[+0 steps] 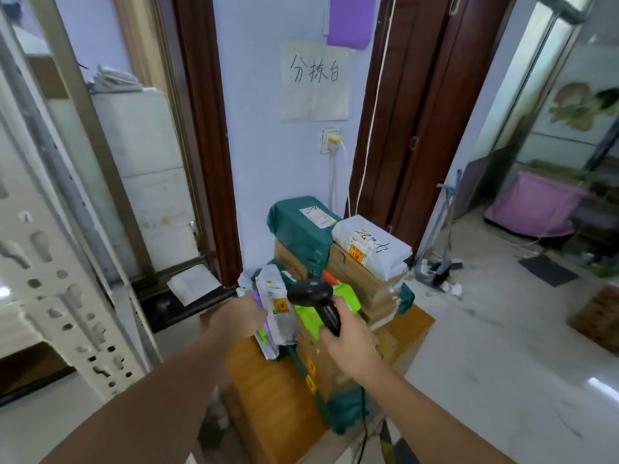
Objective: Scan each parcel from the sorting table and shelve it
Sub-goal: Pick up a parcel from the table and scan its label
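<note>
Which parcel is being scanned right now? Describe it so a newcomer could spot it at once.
Find the wooden sorting table below the handwritten wall sign. At its near left edge, the left hand holds a white plastic mailer upright, with the right hand aiming the black scanner at it. Unlike its stacked neighbours, it stands on end.

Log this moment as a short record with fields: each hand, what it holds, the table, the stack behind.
left hand: left hand grips a white poly parcel, tilted up off the table
right hand: right hand wraps a black barcode scanner, head aimed toward the white poly parcel
table: wooden sorting table, crowded with parcels
near scanner: bright green parcel right behind it
stack behind: green bag parcel and white bag parcel on cardboard boxes
wall: handwritten paper sign above the stack
</note>
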`<state>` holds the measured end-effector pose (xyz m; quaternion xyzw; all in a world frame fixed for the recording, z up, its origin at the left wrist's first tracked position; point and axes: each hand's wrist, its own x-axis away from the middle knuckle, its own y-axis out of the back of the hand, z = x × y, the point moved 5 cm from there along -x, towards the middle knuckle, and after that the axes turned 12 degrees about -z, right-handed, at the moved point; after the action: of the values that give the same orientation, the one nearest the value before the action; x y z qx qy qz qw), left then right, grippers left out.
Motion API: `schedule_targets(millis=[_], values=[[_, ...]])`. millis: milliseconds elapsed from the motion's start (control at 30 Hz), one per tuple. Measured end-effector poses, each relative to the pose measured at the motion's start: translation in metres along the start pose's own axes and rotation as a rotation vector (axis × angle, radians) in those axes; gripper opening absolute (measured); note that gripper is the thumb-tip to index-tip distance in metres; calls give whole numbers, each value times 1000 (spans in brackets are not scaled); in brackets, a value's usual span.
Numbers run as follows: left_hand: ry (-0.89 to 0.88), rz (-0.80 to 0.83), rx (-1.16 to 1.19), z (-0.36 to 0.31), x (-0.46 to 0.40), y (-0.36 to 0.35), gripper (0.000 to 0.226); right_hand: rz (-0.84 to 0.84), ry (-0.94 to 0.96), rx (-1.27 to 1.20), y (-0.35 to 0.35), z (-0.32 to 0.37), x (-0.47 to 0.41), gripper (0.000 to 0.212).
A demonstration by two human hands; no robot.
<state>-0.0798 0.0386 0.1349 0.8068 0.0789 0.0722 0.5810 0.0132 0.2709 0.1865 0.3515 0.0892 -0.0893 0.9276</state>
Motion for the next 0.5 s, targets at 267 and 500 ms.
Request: schedule_targets(millis=[267,500], values=[[50,376,409,-91,19,-77,53,-183,-120,-31,84,-31,5,41],[369,291,760,-94,14,-142,90,-215,-237,-27,105,-57,21,51]])
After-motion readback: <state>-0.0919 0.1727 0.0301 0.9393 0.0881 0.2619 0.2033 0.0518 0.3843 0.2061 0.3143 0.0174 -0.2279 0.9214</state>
